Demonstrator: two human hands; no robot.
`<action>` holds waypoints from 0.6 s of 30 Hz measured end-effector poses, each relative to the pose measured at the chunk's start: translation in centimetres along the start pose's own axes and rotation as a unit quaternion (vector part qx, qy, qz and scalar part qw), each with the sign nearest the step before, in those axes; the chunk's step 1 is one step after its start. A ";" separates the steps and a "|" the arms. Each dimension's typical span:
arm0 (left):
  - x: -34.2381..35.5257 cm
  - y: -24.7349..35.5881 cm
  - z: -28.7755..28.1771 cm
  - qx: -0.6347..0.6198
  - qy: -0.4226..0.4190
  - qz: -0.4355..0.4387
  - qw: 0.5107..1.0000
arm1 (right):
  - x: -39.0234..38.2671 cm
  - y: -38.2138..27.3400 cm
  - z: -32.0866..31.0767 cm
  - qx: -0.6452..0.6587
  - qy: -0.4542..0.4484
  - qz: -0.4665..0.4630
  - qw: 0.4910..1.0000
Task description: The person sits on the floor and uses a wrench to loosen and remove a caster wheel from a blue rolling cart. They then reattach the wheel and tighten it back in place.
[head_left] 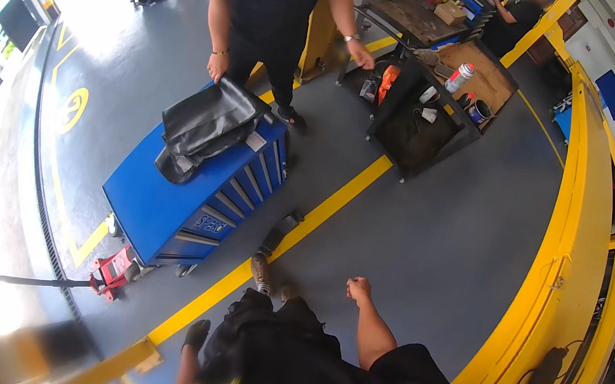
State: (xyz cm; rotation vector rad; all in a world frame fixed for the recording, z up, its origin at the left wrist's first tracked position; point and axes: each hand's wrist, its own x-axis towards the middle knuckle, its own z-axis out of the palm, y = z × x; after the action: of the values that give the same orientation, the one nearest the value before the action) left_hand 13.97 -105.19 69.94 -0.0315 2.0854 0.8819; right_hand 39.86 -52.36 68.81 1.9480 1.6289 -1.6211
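My right hand (pixel 359 289) is bare and held out over the grey floor, its fingers curled in with nothing seen in them. By my left side hangs my left hand (pixel 197 333) in a dark glove; its fingers are too small and dark to make out. Neither hand touches anything that I can see. Ahead to the left stands a blue tool cabinet (pixel 146 182) with several drawers, on wheels. A black folded cover (pixel 206 125) lies on its top. A co-worker in black has one hand (pixel 217 66) at the cover's far edge and the other hand (pixel 361 54) apart from it.
A red floor jack (pixel 113 271) with a long handle stands left of the cabinet. Ahead is a dark trolley (pixel 420 129) bearing a spray can (pixel 460 77). Yellow lift posts (pixel 580 257) rise along the right. Two more people are in the background.
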 end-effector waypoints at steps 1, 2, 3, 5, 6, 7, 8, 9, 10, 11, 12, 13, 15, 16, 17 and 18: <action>-0.2 -1.2 -0.1 0.067 -0.001 0.126 0.990 | 1.4 -1.3 -0.4 -0.026 -0.009 -0.022 0.999; -0.8 -2.0 2.0 0.045 0.023 0.106 0.993 | 1.5 -2.9 -1.4 -0.044 0.000 -0.040 0.998; -1.7 -2.3 3.9 0.021 0.050 0.082 0.995 | 1.3 -3.9 -1.9 -0.033 -0.012 -0.046 0.998; -4.1 1.0 7.2 -0.174 0.094 -0.028 0.980 | 1.8 -5.6 -3.4 -0.020 -0.045 -0.057 0.997; -5.0 1.3 8.2 -0.191 0.120 -0.039 0.973 | 1.9 -6.2 -3.9 -0.024 -0.077 -0.062 0.995; -7.0 0.6 10.4 -0.222 0.150 -0.068 0.961 | 1.7 -5.3 -5.1 -0.043 -0.093 -0.054 0.993; -8.8 -1.3 12.3 -0.226 0.179 -0.078 0.954 | 1.6 -4.7 -5.8 -0.063 -0.117 -0.046 0.990; -9.5 -2.0 13.6 -0.106 0.190 -0.068 0.974 | 1.8 -4.3 -6.8 -0.080 -0.132 -0.038 0.987; -12.8 -3.9 15.9 -0.152 0.210 -0.084 0.962 | 1.4 -2.4 -8.7 -0.098 -0.157 -0.014 0.983; -13.5 -1.6 17.1 0.055 0.176 0.004 0.983 | 2.1 -1.9 -11.2 -0.117 -0.165 0.003 0.979; -13.2 2.3 18.8 0.020 0.191 0.022 0.981 | 3.6 -2.8 -14.0 -0.133 -0.166 0.016 0.977; -10.6 5.9 17.2 -0.104 0.213 -0.012 0.971 | 5.3 -6.2 -13.3 -0.122 -0.165 0.004 0.979; -10.8 9.2 21.2 -0.227 0.211 -0.058 0.949 | 6.7 -9.5 -16.5 -0.162 -0.125 -0.007 0.979; -12.7 7.1 22.2 -0.146 0.227 -0.023 0.963 | 6.3 -10.5 -16.0 -0.181 -0.136 -0.021 0.974; -13.9 4.6 24.3 -0.061 0.239 0.010 0.969 | 6.0 -11.9 -15.8 -0.199 -0.148 -0.035 0.968; -14.3 3.3 26.0 0.025 0.238 0.053 0.970 | 6.5 -13.6 -15.9 -0.214 -0.157 -0.047 0.963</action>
State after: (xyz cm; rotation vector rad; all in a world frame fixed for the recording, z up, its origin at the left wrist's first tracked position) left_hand 40.25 -91.11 71.98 -0.1165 2.5754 0.9542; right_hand 38.38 -32.19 77.21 1.3490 1.7729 -1.3700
